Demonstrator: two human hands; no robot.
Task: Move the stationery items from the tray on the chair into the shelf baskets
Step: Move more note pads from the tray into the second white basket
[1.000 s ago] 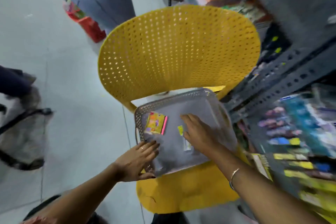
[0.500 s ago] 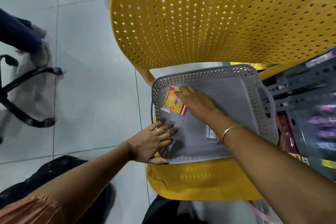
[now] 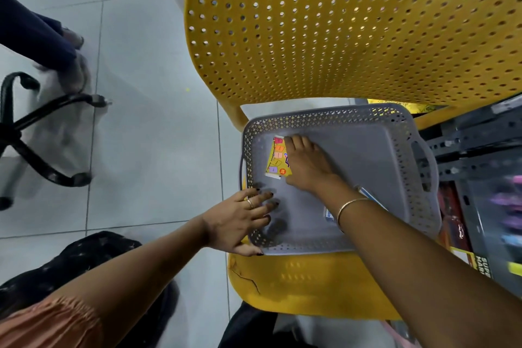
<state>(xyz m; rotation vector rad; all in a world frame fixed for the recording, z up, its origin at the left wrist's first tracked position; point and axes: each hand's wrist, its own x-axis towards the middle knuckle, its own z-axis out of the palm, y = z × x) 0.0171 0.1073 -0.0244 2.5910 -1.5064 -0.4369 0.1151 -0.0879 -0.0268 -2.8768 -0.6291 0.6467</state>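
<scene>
A grey perforated tray [image 3: 367, 150] sits on the seat of a yellow chair [image 3: 310, 282]. A yellow packet [image 3: 274, 159] with coloured squares lies in the tray's far-left part. My right hand [image 3: 308, 165] covers the packet's right edge, fingers closed over it. My left hand [image 3: 243, 220] grips the tray's near-left corner, with the thumb outside the rim and the fingers inside. A small blue-and-white packet [image 3: 328, 213] lies in the tray, mostly hidden under my right wrist.
The chair's perforated back [image 3: 353, 22] rises behind the tray. A dark metal shelf [image 3: 474, 147] with packaged goods stands close on the right. An office chair's black base [image 3: 34, 133] and a person's leg [image 3: 34, 37] are on the tiled floor at left.
My right hand moved from the small packet across the tray to the yellow packet and settled on its right edge. My left hand stayed on the tray's corner. The view tilted down.
</scene>
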